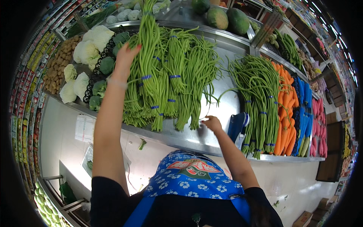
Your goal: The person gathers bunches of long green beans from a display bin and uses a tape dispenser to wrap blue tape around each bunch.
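Observation:
My left hand (126, 56) reaches over the pile at the left edge of a long bundle of green stems (147, 54) bound with blue tape; whether its fingers hold the stems I cannot tell. My right hand (212, 123) is low over the metal display tray (181, 139), just right of the pile's cut ends, its fingertips close to a thin trailing stem. Between my arms lie several taped green bundles (175, 71). Right of my right hand rests a blue tape dispenser (237, 126), beside bundles of long green beans (262, 113).
Broccoli (107, 65), net-wrapped cauliflower (82, 82) and potatoes (58, 66) lie at the left. Carrots (283, 113) and blue-wrapped vegetables (303, 119) lie at the right. Green melons (238, 21) sit on the tier behind. The tray's raised metal rim (170, 144) runs before my apron.

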{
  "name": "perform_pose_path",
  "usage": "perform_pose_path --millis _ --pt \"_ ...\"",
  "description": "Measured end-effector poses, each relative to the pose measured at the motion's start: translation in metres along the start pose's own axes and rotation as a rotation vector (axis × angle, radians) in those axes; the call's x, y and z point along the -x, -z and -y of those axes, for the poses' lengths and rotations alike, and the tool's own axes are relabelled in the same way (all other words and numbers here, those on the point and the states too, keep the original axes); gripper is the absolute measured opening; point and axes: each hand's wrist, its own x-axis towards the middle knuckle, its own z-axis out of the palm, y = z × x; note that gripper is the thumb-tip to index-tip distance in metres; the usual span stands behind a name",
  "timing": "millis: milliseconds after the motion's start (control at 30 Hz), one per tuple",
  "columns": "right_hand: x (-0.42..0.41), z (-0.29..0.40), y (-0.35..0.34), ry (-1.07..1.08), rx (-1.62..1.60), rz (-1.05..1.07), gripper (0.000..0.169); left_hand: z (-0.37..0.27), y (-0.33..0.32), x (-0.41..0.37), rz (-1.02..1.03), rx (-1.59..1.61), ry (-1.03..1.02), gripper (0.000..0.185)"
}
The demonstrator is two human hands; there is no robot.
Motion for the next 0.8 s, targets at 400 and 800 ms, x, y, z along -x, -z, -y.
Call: perform_pose_path --millis 400,800 --pt "-0.045 0.006 -0.070 -0.379 -0.729 0.090 0.026 0.190 0.056 0.257 -0.029 0.291 0.474 0.028" --pt "0.076 0.118 0.168 -0.131 -0.896 0.167 0.014 0.096 -0.043 0.225 0.301 -0.448 -0.672 0.035"
